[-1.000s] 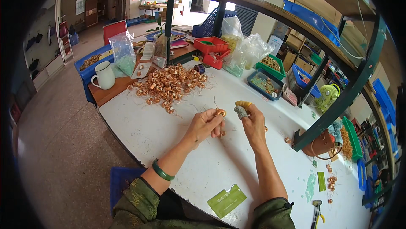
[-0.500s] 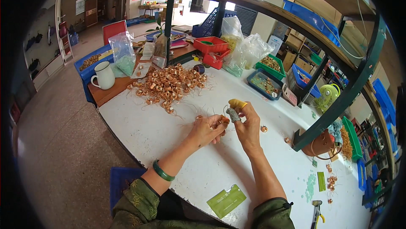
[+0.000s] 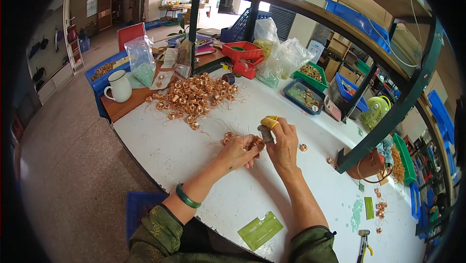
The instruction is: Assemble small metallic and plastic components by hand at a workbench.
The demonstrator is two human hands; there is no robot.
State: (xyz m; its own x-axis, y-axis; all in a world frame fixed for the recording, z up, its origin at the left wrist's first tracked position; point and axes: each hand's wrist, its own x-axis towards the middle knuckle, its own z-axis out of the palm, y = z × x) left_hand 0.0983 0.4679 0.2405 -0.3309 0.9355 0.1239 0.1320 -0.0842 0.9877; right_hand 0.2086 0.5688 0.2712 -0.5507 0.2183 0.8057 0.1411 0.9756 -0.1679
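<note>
My left hand (image 3: 239,150) rests on the white table (image 3: 184,151) and pinches a small copper wire coil (image 3: 256,141) between its fingertips. My right hand (image 3: 284,140) is right beside it, wearing a yellow finger cot on the thumb, and grips a small grey cylinder-shaped tool (image 3: 265,133) pressed against the coil. A few loose coils (image 3: 228,137) lie just behind the hands. A large heap of copper coils (image 3: 194,97) with trailing wires sits farther back on the table.
A white mug (image 3: 119,86) stands on a wooden board at the left. Red and blue bins, clear bags and trays of parts (image 3: 305,94) line the back under a metal shelf frame. A green card (image 3: 259,230) lies near the table's front edge. A small green fan (image 3: 376,110) is at the right.
Both hands have come closer together and slid slightly toward me; the tool in the right hand now meets the coil held by the left hand.
</note>
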